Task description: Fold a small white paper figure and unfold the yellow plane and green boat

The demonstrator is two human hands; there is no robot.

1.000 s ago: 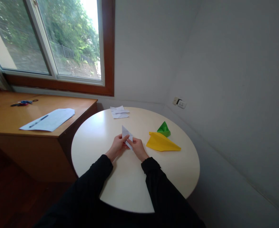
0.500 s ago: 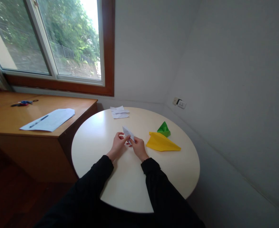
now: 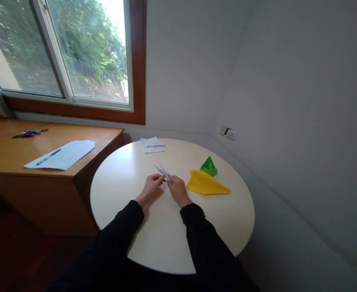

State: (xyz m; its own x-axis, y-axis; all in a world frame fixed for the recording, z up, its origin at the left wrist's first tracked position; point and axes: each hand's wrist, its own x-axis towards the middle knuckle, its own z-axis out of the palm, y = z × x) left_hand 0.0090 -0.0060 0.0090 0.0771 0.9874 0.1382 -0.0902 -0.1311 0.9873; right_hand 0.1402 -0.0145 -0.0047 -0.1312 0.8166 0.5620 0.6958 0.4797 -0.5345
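Note:
A small folded white paper [image 3: 163, 170] is held above the middle of the round table [image 3: 163, 231], its far end parted into two pointed flaps. My right hand [image 3: 178, 190] is closed on its near right side. My left hand [image 3: 152, 187] has its thumb and fingers pinched at the paper's left edge; the exact grip there is partly hidden. To the right of my right hand lies a yellow folded paper plane [image 3: 207, 182]. Just behind the plane stands a green folded paper piece [image 3: 209, 166] with a pointed top.
White paper sheets [image 3: 152, 144] lie at the table's far edge. On the wooden desk [image 3: 96, 146] to the left are a white sheet [image 3: 72, 156] with a pen [image 3: 48, 157] on it, and scissors [image 3: 29, 133]. Walls stand close behind and right.
The white folded paper has turned, so its flaps now show edge-on and spread apart at the far end. My left fingers have drawn together. The papers on the table stay in place.

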